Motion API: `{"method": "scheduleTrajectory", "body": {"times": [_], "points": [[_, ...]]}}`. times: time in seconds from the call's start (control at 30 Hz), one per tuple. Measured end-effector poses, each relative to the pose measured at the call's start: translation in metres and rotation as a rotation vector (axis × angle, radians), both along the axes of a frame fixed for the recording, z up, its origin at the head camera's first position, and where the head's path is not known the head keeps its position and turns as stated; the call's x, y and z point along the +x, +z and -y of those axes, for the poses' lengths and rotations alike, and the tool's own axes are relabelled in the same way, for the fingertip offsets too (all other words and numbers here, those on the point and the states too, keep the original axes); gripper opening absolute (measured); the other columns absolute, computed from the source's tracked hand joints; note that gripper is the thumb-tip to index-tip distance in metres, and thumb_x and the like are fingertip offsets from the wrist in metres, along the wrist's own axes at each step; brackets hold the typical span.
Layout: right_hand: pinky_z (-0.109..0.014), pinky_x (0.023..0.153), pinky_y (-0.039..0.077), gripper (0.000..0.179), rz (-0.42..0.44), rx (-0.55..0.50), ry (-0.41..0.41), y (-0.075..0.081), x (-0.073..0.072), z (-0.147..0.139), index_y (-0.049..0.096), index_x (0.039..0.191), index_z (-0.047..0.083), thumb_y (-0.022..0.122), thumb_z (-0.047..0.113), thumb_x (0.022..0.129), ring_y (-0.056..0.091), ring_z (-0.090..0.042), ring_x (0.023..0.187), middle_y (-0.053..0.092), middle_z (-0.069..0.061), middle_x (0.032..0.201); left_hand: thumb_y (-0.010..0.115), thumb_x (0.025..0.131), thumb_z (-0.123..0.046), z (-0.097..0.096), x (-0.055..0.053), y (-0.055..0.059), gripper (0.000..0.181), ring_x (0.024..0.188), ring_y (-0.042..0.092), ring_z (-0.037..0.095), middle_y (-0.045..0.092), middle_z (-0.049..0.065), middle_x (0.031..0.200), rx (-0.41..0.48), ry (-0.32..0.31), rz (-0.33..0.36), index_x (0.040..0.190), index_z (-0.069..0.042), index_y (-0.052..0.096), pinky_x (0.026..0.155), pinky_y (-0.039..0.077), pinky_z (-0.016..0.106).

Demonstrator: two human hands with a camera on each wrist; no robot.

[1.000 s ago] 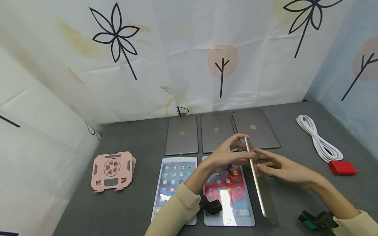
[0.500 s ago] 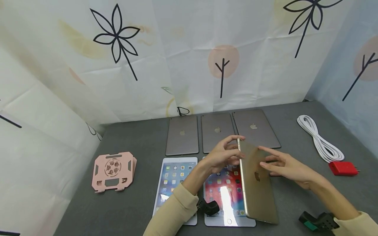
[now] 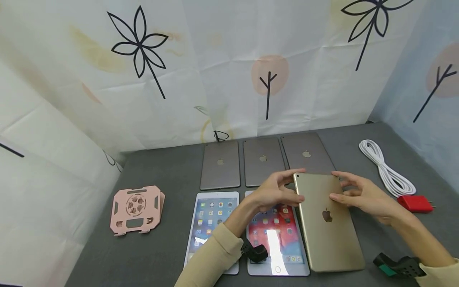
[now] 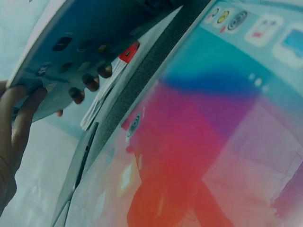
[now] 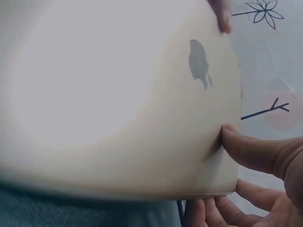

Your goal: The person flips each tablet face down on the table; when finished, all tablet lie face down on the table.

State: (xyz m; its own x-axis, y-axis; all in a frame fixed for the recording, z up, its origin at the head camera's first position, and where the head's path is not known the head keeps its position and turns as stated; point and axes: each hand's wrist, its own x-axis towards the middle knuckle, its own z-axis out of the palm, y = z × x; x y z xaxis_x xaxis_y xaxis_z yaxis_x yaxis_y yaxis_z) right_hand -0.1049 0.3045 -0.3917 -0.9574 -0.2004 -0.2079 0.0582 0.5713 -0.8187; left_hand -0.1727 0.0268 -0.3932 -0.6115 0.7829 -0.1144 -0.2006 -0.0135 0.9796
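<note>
A creased white sheet [image 3: 222,87] printed with black flowers [image 3: 139,44] and a pink-backed tree [image 3: 268,95] hangs behind a grey table [image 3: 175,171], bluish cloth [image 3: 401,87] closing the right side.

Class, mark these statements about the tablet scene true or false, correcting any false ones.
1. The left hand and right hand both hold the gold tablet. True.
2. The gold tablet's screen faces the head camera. False; its back does.
3. Three grey tablets lie with logos up. True.
4. The charger is blue. False; the charger is red.
5. In the head view, the cable lies left of the stand. False; the cable lies right of the stand.
</note>
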Motion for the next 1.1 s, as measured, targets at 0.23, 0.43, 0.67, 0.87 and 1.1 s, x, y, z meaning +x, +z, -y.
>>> {"method": "scheduleTrajectory", "body": {"times": [0.23,0.43,0.67,0.87,1.1], "points": [[-0.028,0.072,0.05,0.083,-0.083,0.089,-0.05,0.003,0.002,-0.007,0.027,0.158,-0.004,0.074,0.022,0.095,0.061,0.003,0.084,0.046,-0.03,0.132,0.066,0.089,0.015,-0.004,-0.002,-0.01,0.078,0.112,0.072,0.036,0.057,0.008,0.129,-0.024,-0.027,-0.069,0.158,-0.006,0.036,0.081,0.059,0.025],[-0.027,0.067,0.05,0.083,-0.105,0.156,-0.066,0.004,0.0,-0.006,0.031,0.154,-0.009,0.077,0.025,0.093,0.061,-0.002,0.078,0.051,-0.031,0.129,0.07,0.088,0.013,-0.007,-0.001,-0.016,0.071,0.101,0.074,0.03,0.056,0.008,0.12,-0.117,0.0,-0.172,0.152,-0.006,0.045,0.079,0.061,0.029],[-0.031,0.065,0.053,0.081,-0.094,0.191,-0.047,-0.003,-0.004,-0.008,0.034,0.148,-0.015,0.078,0.022,0.091,0.067,-0.017,0.084,0.054,-0.032,0.12,0.079,0.085,0.004,-0.009,0.0,-0.022,0.069,0.077,0.069,0.005,0.058,0.003,0.102,-0.25,0.087,-0.282,0.147,-0.005,0.052,0.055,0.047,0.019],[-0.026,0.064,0.05,0.077,-0.09,0.194,-0.04,-0.012,-0.007,-0.012,0.04,0.145,-0.015,0.079,0.021,0.09,0.057,-0.007,0.081,0.057,-0.026,0.115,0.083,0.085,-0.009,-0.015,0.002,-0.027,0.065,0.047,0.049,0.002,0.055,-0.002,0.1,-0.409,0.121,-0.454,0.144,-0.005,0.056,0.046,0.036,0.016],[-0.027,0.073,0.048,0.077,-0.094,0.246,-0.029,-0.018,-0.011,-0.017,0.044,0.142,-0.017,0.081,0.025,0.089,0.057,-0.036,0.103,0.054,-0.031,0.122,0.086,0.083,-0.023,-0.021,0.003,-0.027,0.064,0.051,0.039,0.001,0.061,-0.001,0.114,-0.596,0.149,-0.634,0.14,-0.009,0.061,0.055,0.035,0.015]]}}
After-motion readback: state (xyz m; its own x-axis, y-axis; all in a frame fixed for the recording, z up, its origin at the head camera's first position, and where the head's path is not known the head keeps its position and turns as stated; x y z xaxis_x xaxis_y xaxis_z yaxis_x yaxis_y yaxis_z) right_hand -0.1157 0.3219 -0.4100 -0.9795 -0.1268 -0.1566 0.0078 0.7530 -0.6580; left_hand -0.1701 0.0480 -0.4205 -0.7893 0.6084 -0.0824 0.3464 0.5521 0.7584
